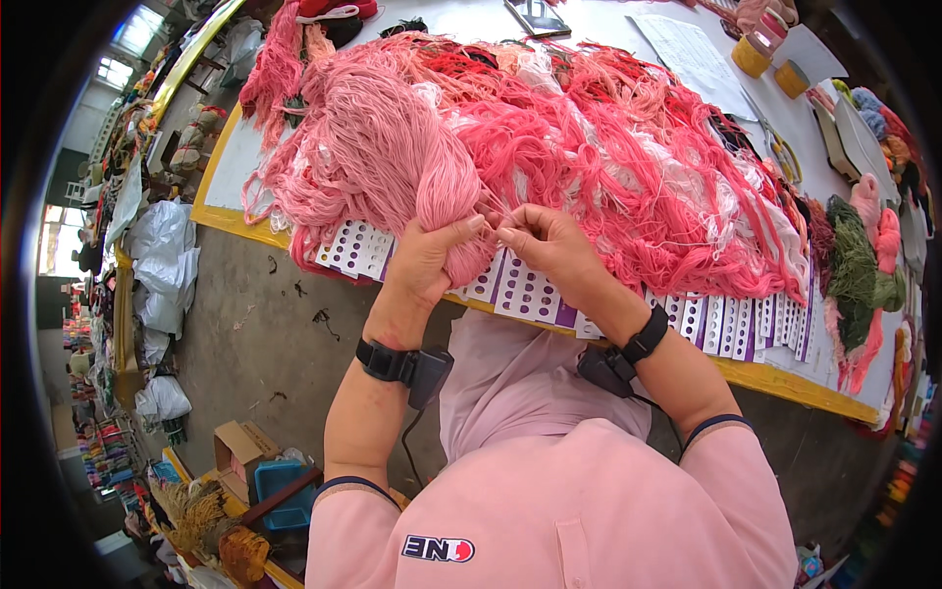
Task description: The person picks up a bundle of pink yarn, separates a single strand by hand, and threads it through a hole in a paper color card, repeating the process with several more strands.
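Observation:
My left hand (432,257) is wrapped round a thick light-pink thread hank (453,191) near the table's front edge. Close beside it, my right hand (549,239) pinches a few fine pale threads between thumb and fingertips. These strands run toward the gathered end of the hank, where my left fingers partly hide them. A large pile of pink, coral and white thread (608,187) spreads over the table just beyond both hands. Under its front edge lie white cards with rows of holes (530,292), several of them in a row.
The white table has a yellow edge (785,386). Scissors (780,147), paper sheets (687,59) and a yellow tape roll (752,55) lie at the far right. Green thread (850,265) hangs at the right. A blue crate (285,494) and cardboard box (242,454) stand lower left.

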`<state>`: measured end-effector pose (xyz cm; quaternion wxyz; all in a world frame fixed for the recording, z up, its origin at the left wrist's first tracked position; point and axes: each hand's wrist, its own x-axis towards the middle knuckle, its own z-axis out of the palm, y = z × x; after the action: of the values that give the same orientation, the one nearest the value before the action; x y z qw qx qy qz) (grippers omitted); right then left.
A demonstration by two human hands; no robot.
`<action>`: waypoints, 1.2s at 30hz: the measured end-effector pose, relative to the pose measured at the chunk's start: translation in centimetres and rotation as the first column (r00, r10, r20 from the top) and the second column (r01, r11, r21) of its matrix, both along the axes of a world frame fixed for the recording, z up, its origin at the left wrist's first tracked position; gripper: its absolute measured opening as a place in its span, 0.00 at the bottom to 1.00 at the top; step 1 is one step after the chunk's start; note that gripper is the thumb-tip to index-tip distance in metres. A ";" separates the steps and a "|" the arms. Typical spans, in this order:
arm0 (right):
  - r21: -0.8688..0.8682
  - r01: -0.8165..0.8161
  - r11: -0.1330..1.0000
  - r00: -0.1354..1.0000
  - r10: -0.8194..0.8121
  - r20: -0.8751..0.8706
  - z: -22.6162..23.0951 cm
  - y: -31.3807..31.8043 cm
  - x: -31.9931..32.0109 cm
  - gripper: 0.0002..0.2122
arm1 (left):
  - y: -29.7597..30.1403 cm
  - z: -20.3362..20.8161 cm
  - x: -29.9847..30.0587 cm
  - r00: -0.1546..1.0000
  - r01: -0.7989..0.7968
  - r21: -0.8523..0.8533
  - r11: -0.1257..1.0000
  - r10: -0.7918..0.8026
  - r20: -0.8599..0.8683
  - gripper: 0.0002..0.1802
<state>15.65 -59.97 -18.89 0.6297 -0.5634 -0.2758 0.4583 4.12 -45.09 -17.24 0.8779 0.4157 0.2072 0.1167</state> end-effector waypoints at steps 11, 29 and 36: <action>-0.002 0.046 0.999 0.999 -0.046 0.021 -0.6 0.1 -0.1 0.07 | 0.0 -0.2 0.3 0.998 -0.044 -0.019 0.999 0.044 -0.033 0.15; -0.040 0.157 0.987 0.982 -0.160 -0.105 0.5 1.3 -1.3 0.06 | -0.1 0.2 0.7 0.994 -0.075 -0.069 0.995 0.069 -0.081 0.13; -0.027 0.142 0.989 0.972 -0.145 -0.184 0.2 1.3 -1.3 0.05 | -0.2 0.8 0.6 0.989 -0.136 -0.119 0.984 0.128 -0.070 0.14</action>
<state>14.30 -58.69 -18.72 0.6803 -0.5409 -0.1714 0.4640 4.68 -45.30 -16.46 0.8854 0.3494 0.2680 0.1486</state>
